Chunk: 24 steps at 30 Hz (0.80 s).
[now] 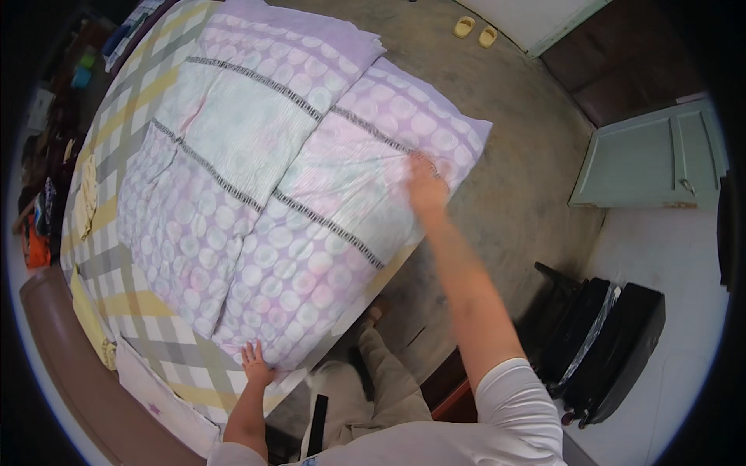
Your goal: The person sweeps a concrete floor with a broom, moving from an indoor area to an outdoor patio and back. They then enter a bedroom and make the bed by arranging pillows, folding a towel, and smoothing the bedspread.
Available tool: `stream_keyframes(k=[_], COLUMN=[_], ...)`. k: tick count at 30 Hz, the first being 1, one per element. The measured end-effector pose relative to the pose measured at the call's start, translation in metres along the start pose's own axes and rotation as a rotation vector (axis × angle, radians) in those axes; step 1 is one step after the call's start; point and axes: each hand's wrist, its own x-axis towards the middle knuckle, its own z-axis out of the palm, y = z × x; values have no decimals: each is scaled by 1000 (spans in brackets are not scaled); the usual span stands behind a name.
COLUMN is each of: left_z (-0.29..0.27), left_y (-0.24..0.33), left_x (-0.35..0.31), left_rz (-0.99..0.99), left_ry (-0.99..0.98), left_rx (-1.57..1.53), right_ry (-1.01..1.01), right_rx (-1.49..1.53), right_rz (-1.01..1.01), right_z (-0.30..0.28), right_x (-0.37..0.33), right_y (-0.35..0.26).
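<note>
A lilac quilt (pixel 287 256) with pale circles and dark patterned bands lies folded on the bed, two sections side by side along a lengthwise fold. My left hand (pixel 256 365) rests on its near corner, fingers spread and apart. Farther off, my right arm reaches out along the quilt's right side, and my right hand (pixel 427 188) is at the end of a dark band near that edge. Motion smears the right hand, so its fingers cannot be made out. Beneath the quilt is a checked sheet (pixel 167 342) in grey, yellow and white.
A brown headboard (pixel 85 365) curves along the lower left, beside a white pillow (pixel 167 400). Black suitcases (pixel 614 342) stand against the right wall, below a pale cabinet door (pixel 649 159). Yellow slippers (pixel 475 31) sit on the grey floor (pixel 528 155) at the far side.
</note>
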Motion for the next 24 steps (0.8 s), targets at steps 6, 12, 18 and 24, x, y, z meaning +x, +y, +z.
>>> stream_keyframes(k=[6,12,18,24], left_z=[-61,-173,-331,-412], left_y=[25,229,513,450], left_x=[60,195,194,271], left_rz=[-261,-386,550,-436], left_ry=[387,790,583,386], left_rx=[-309,-412,-957,-2458], right_ry=[105,-336,-244,-76], right_rx=[-54,74,-59,594], right_rz=[-129,-878,-623,-343], right_z=[-64,-52,-40,-27], right_x=[78,85,189,343], right_y=[42,-22,49,55])
